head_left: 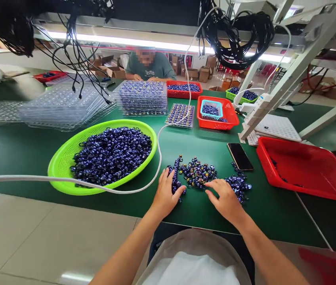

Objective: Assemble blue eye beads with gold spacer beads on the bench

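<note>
Small shiny dark-blue pieces, ring-like in shape, stand lined up in a row (176, 170) on the green table. Against the left side of this row lies my left hand (167, 192), its fingers stretched out and its thumb apart near the row's close end. To the right is a loose pile of blue and gold-coloured pieces (199, 173). My right hand (224, 198) reaches the pile's close right edge, with thumb and forefinger apart; its other fingertips are partly hidden. A second pile of dark-blue pieces (239, 184) sits just beyond that hand.
A green basket (56, 164) full of blue pieces stands left, with a white cable (132, 192) across its front. Behind are stacked clear trays (142, 101) and a red basket (231, 114). A phone (240, 156) and a red tray (313, 166) lie right. A person (151, 67) sits opposite.
</note>
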A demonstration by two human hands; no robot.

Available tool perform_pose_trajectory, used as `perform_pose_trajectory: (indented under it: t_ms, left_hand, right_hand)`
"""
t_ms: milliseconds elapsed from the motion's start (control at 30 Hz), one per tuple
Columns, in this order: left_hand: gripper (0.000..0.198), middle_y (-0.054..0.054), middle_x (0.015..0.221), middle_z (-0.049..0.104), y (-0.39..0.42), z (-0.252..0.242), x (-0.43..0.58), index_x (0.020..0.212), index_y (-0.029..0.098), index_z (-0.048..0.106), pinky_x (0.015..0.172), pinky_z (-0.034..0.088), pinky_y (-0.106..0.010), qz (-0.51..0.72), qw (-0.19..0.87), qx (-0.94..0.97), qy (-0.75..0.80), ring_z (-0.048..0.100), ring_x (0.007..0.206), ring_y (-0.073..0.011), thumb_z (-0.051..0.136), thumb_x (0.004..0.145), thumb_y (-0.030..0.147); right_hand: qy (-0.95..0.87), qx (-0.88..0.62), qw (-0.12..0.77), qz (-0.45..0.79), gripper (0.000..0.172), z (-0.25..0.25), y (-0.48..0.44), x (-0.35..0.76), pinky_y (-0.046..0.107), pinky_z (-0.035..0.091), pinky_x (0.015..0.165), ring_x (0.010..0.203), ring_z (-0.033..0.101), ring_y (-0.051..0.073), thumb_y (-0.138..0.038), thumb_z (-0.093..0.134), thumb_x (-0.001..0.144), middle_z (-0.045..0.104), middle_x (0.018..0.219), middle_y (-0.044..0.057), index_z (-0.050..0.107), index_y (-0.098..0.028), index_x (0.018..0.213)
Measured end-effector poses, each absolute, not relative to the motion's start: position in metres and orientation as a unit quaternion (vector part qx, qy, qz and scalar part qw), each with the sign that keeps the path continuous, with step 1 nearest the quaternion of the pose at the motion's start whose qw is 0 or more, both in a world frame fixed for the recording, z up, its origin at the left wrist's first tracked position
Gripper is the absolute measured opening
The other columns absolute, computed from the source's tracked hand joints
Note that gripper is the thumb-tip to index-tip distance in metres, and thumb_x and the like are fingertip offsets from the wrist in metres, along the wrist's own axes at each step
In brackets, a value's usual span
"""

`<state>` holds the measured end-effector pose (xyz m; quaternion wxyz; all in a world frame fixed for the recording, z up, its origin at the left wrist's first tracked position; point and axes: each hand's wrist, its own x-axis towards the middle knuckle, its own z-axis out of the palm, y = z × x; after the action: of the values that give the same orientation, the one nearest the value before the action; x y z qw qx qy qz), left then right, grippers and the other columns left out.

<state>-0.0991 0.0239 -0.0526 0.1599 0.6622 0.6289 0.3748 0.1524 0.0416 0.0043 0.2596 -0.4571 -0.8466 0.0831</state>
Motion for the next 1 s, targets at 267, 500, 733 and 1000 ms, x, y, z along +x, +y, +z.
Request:
perform_pose_trajectory:
  t_ms: [267, 500, 733, 1000]
  left_hand:
    - [0.047, -0.017, 0.147, 0.050, 0.022, -0.051, -0.100, 0.138, 0.021, 0.051, 0.115, 0.038, -0.057, 0.434, 0.142, 0.631, 0.627, 0.043, 0.141, -0.0323, 0.057, 0.094, 0.037]
    - [0.031, -0.016, 0.143, 0.054, 0.020, -0.041, -0.097, 0.121, 0.019, 0.063, 0.113, 0.041, -0.057, 0.417, 0.080, 0.652, 0.628, 0.041, 0.141, -0.0356, 0.060, 0.092, 0.030]
    - [0.027, -0.013, 0.131, 0.063, 0.013, -0.026, -0.096, 0.119, 0.020, 0.062, 0.111, 0.044, -0.052, 0.490, -0.020, 0.657, 0.572, 0.053, 0.132, -0.0295, 0.057, 0.092, 0.016]
    - [0.029, -0.010, 0.115, 0.070, -0.031, -0.018, -0.038, 0.121, 0.021, 0.064, 0.093, 0.055, -0.036, 0.567, 0.162, 0.638, 0.495, 0.067, 0.105, -0.0211, 0.057, 0.093, 0.015]
  right_hand:
    - [-0.871, -0.461, 0.166, 0.014, 0.015, -0.006, 0.052, 0.135, 0.035, 0.044, 0.076, 0.087, 0.060, 0.023, -0.012, 0.055, 0.091, 0.065, 0.092, 0.008, 0.066, -0.018, 0.099]
    - [-0.877, -0.437, 0.184, 0.083, 0.019, -0.010, 0.025, 0.141, 0.034, 0.044, 0.073, 0.079, 0.060, 0.020, -0.010, 0.048, 0.092, 0.064, 0.083, 0.004, 0.064, -0.020, 0.088]
    - [-0.850, -0.423, 0.295, 0.108, 0.021, -0.030, 0.013, 0.148, 0.038, 0.051, 0.078, 0.085, 0.063, 0.022, -0.011, 0.048, 0.095, 0.067, 0.090, 0.007, 0.064, -0.019, 0.105]
    - [-0.807, -0.349, 0.434, 0.197, 0.028, -0.029, 0.011, 0.155, 0.034, 0.055, 0.081, 0.091, 0.065, 0.020, -0.011, 0.049, 0.097, 0.066, 0.100, 0.007, 0.061, -0.024, 0.119]
